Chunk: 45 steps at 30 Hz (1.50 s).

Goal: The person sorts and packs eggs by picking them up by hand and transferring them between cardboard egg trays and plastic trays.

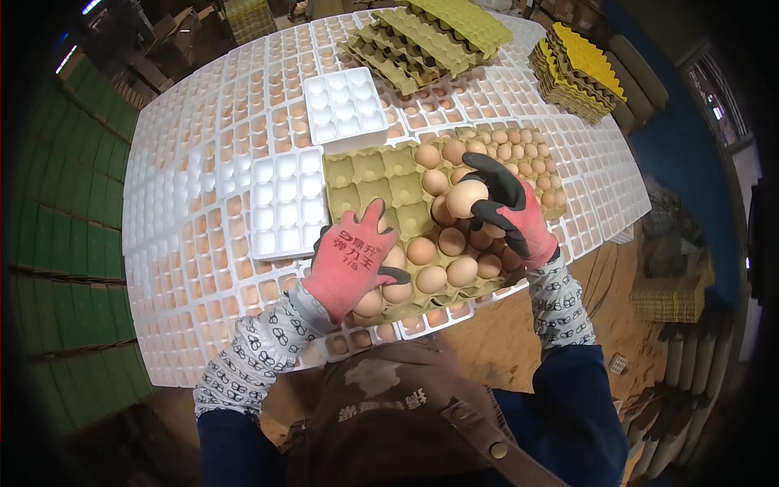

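My right hand point(513, 209), in a red glove with dark fingers and palm, pinches a brown egg point(467, 199) between thumb and fingers above an egg tray. That olive pulp tray point(369, 172) has bare cups at its far left and brown eggs in its near and right parts. My left hand point(355, 258), in a matching glove, lies over the tray's near left side, fingers spread among the eggs. Eggs show beside its fingers and thumb; whether it touches or grips one is partly hidden. A pale egg point(431, 279) sits in a cup between my hands.
White plastic egg trays point(288, 203) cover the table, many filled with eggs. One white tray point(344, 105) sits raised at the back. Olive pulp trays point(422, 45) are piled behind, and a yellow-topped stack point(576, 73) stands at back right. Green crates point(85, 203) line the left.
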{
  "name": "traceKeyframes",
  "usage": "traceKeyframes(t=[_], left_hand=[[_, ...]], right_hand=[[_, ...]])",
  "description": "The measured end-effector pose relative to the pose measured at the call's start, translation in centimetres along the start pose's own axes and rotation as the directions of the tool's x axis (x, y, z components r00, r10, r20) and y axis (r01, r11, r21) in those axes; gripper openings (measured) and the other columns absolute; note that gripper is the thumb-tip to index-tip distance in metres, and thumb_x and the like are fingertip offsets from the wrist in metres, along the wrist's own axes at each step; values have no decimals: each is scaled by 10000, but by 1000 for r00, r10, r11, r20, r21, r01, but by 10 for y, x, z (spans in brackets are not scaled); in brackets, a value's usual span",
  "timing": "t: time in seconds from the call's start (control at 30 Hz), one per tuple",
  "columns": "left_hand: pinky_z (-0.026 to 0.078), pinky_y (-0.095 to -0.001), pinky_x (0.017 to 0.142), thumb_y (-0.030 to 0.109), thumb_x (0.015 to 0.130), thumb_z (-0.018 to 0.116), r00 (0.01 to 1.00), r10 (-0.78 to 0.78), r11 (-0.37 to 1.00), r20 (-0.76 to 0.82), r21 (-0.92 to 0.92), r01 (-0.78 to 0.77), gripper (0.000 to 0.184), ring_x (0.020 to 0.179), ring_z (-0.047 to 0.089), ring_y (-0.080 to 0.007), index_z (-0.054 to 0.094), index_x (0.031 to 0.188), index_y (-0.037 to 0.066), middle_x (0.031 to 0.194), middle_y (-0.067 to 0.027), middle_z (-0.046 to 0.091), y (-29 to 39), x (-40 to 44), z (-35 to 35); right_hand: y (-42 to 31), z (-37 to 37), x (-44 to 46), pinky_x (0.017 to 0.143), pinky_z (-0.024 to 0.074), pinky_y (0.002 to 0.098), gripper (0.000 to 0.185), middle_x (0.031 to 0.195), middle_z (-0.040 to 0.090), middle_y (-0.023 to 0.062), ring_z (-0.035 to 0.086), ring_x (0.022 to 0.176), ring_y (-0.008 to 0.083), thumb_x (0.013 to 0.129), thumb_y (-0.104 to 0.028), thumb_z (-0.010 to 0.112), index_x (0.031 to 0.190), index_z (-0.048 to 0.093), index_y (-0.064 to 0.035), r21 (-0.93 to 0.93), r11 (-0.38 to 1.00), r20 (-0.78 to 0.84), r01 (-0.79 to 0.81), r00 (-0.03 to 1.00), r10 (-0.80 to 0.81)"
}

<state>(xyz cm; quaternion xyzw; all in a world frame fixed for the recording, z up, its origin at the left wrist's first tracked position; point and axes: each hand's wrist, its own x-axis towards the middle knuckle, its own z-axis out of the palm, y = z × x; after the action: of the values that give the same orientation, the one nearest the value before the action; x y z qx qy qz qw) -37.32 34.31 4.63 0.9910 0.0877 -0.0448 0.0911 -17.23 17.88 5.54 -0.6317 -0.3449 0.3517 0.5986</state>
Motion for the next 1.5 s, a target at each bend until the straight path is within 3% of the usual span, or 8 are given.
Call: traceKeyframes(t=[0.5,0.6,0.7,0.8,0.9,0.97,1.23,1.5], left_hand=[[532,-346,727,307,810,685,979,130,945,-159,-280,-171,251,928,600,-289,642,990,137,1314,-127,518,-33,5,24],[505,-346,877,404,872,628,993,29,740,-118,-665,-101,420,1116,589,-296,636,1167,105,1365,-144,508,-48,6,-7],[497,-365,881,393,833,698,961,-165,-205,222,-961,187,604,1044,627,-247,542,1277,15,1129,-123,649,-49,17,-17],[503,-348,853,361,892,595,981,-185,105,60,-991,80,547,968,639,-218,516,1275,-22,1091,-118,662,-41,36,6],[527,-335,752,506,972,440,990,-138,384,-43,-923,13,600,913,642,-245,519,1262,-14,1098,-134,653,-41,39,30],[529,-358,650,599,984,286,971,5,-588,241,-784,198,701,832,636,-261,513,1268,0,1119,-157,637,-53,42,49],[557,-407,734,550,913,537,946,197,-944,256,-212,253,739,836,646,-256,386,1387,3,1091,-133,637,-80,33,72],[538,-418,798,550,918,529,831,-396,-713,392,-701,-9,733,907,636,-263,373,1404,24,1147,-137,619,-34,160,48]], right_hand=[[66,-99,123,780,497,248,471,1142,585,69,569,903,101,941,-49,537,1399,428,-58,-85,990,105,117,989,-107],[87,-115,161,836,518,275,567,1239,554,63,574,942,111,905,55,545,1433,385,-77,80,988,0,133,991,-133],[108,-130,164,854,521,277,631,1238,567,75,587,963,114,870,57,593,1441,352,-61,19,973,-97,229,969,-226],[117,-135,132,819,523,269,634,1157,600,80,605,927,118,865,27,613,1430,337,-53,-503,843,-237,192,907,-348],[128,-153,59,787,517,281,583,1147,611,94,604,947,143,869,-9,615,1396,374,-76,-57,998,-457,13,888,-38],[129,-176,41,845,510,308,605,1164,620,106,614,1023,168,838,-66,662,1379,392,-48,-8,1000,-514,7,858,-10],[141,-275,92,845,521,309,535,1206,604,114,614,1075,196,929,-166,604,1401,388,-38,-18,998,-445,-64,894,49],[212,-381,273,718,551,302,452,1055,612,122,606,859,159,949,-216,596,1344,456,-45,729,684,-211,-14,947,244]])
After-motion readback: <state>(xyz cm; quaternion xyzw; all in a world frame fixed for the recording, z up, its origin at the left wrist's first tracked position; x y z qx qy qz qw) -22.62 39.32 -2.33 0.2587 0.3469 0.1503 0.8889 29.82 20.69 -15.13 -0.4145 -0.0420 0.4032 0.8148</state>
